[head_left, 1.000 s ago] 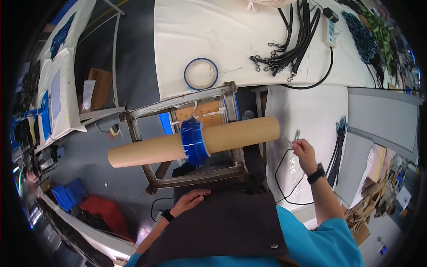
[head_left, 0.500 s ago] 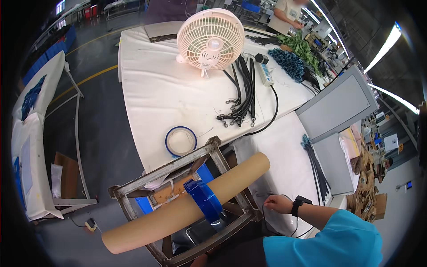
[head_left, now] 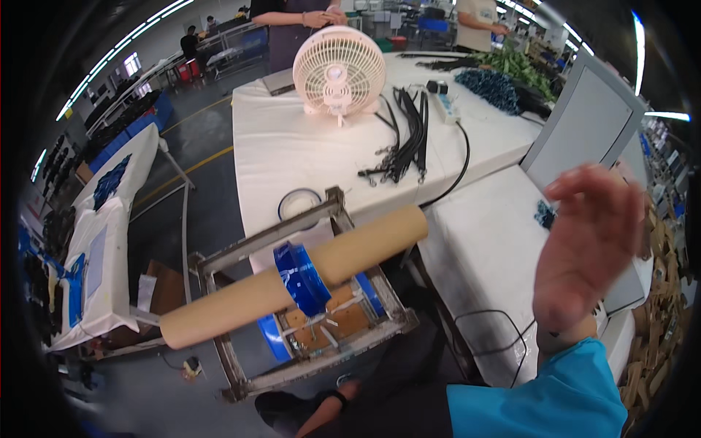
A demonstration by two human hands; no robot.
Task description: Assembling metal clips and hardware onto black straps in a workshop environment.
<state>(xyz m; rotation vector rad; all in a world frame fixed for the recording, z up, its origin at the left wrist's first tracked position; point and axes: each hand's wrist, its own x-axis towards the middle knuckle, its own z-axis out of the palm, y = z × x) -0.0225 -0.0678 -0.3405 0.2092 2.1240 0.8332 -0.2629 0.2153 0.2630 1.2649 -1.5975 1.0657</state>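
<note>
My right hand (head_left: 588, 244) is raised at the right, its palm showing and its slightly blurred fingers extended with nothing in them. Low in the middle, my left hand (head_left: 351, 390) shows only in part beside my dark trousers, a black band at its wrist; its fingers are not clear. In front of me a brown cardboard tube (head_left: 376, 239) lies across a worn rectangular frame (head_left: 361, 361). Around the tube's middle sits a shiny blue roll of tape or film (head_left: 302, 277). Neither hand touches the tube.
On the white-covered table (head_left: 266, 139) are a pink fan (head_left: 337, 73), black straps with metal clips (head_left: 409, 142), a power strip (head_left: 444, 108) and a tape roll (head_left: 298, 202). A grey panel (head_left: 584, 120) stands at right. Two people work behind the table.
My right hand has risen from beside the tube's right end toward the camera, its fingers opening out. The view has tilted up, showing more of the room, and more of the left hand shows.
</note>
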